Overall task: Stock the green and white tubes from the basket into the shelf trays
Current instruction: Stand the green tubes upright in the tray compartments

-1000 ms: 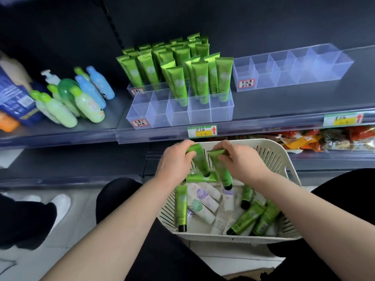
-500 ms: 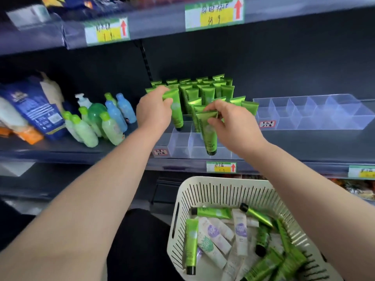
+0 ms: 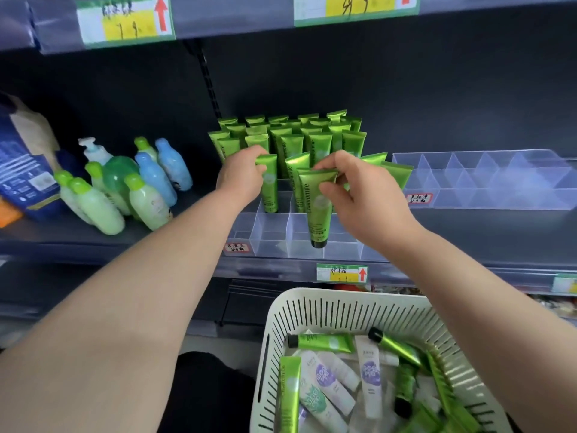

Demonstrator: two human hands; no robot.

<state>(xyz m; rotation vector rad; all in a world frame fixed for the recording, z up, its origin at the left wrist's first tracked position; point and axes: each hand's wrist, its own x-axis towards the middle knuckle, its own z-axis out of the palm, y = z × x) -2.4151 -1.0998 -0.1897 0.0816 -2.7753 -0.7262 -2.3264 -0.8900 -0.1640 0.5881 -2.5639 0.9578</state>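
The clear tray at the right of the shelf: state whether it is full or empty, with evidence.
Empty. The clear tray shows only bare see-through dividers; nothing stands in any visible compartment.

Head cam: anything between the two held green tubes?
Yes, head view: one more green tube stands in the clear tray, between the left tube gripped by the left hand and the right tube pinched by the right hand.

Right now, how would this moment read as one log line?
left hand: grips left tube | right hand: pinches right tube at clear tray | basket: holds tubes
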